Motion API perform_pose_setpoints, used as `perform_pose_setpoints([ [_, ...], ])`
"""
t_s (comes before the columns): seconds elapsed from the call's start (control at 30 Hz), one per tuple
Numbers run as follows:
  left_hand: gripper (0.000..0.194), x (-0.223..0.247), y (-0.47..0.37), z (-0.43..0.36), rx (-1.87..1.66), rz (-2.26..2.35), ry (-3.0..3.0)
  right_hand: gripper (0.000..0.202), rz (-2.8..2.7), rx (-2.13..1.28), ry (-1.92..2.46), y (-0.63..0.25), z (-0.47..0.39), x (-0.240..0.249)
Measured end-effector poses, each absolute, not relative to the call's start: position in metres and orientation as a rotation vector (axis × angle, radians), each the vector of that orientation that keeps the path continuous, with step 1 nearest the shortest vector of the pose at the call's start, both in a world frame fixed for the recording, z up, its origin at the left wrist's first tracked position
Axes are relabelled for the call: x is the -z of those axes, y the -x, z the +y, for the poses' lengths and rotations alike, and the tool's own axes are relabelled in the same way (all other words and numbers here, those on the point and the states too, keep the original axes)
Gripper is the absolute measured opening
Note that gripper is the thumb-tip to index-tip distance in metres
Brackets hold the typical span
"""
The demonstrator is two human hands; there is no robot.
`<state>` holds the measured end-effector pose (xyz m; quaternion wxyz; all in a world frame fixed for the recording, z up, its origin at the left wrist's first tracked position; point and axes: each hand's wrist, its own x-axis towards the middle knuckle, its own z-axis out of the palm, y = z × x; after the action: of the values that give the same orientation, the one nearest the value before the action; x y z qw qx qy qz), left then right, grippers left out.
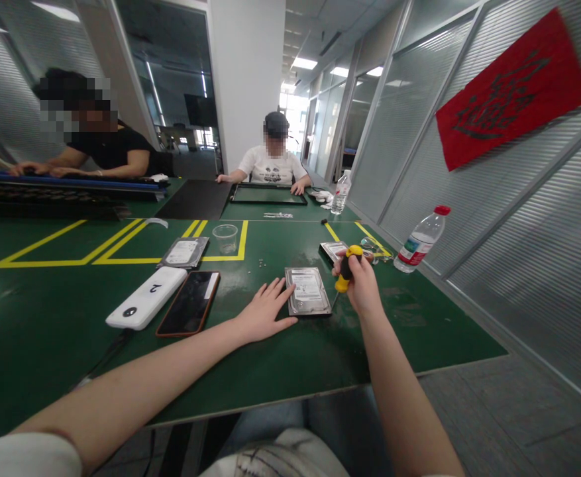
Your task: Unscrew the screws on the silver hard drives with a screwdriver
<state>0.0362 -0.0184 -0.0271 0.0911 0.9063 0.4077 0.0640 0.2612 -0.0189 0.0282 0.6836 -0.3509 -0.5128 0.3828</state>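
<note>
A silver hard drive (309, 291) with a white label lies flat on the green table. My left hand (266, 310) rests beside it with fingers spread, the fingertips touching its left edge. In my right hand (361, 281) is a yellow and black screwdriver (354, 260), its shaft pointing down to the drive's right side near the lower corner. Whether the tip sits on a screw cannot be made out. Behind the right hand lies another hard drive (330, 250), partly covered. Several tiny screws (261, 263) are scattered left of the near drive.
On the left lie a white power bank (147, 298), a phone (189, 305) and a hard drive (183, 252). A clear plastic cup (226, 239) stands behind them. Water bottles (422, 240) stand at the right. Two people sit across the green table (250, 371), one with a black frame (269, 194).
</note>
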Motion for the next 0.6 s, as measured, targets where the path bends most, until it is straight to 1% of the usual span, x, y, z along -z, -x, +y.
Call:
perform_pose_setpoints([
  [0.13,0.078,0.0268,-0.0369,-0.0181,-0.179,1.209,-2.693,0.031,-1.091,-0.855,0.757,-0.2584,-0.0214,-0.0308],
  [0.27,0.078,0.0280,-0.0370,-0.0175,-0.193,1.210,-2.690,0.032,-1.074,-0.925,0.706,-0.2569,-0.0248,-0.0340],
  [0.4,0.077,0.0309,-0.0361,-0.0166,-0.229,1.193,-2.696,0.053,-1.065,-1.016,0.670,-0.2567,-0.0250,-0.0368],
  [0.43,0.077,0.0316,-0.0358,-0.0164,-0.239,1.190,-2.699,0.055,-1.064,-1.015,0.681,-0.2567,-0.0245,-0.0370],
  [0.47,0.077,0.0321,-0.0357,-0.0161,-0.245,1.189,-2.701,0.053,-1.068,-1.001,0.696,-0.2567,-0.0240,-0.0369],
  [0.6,0.078,0.0327,-0.0355,-0.0158,-0.240,1.198,-2.699,0.038,-1.101,-0.908,0.709,-0.2571,-0.0224,-0.0342],
])
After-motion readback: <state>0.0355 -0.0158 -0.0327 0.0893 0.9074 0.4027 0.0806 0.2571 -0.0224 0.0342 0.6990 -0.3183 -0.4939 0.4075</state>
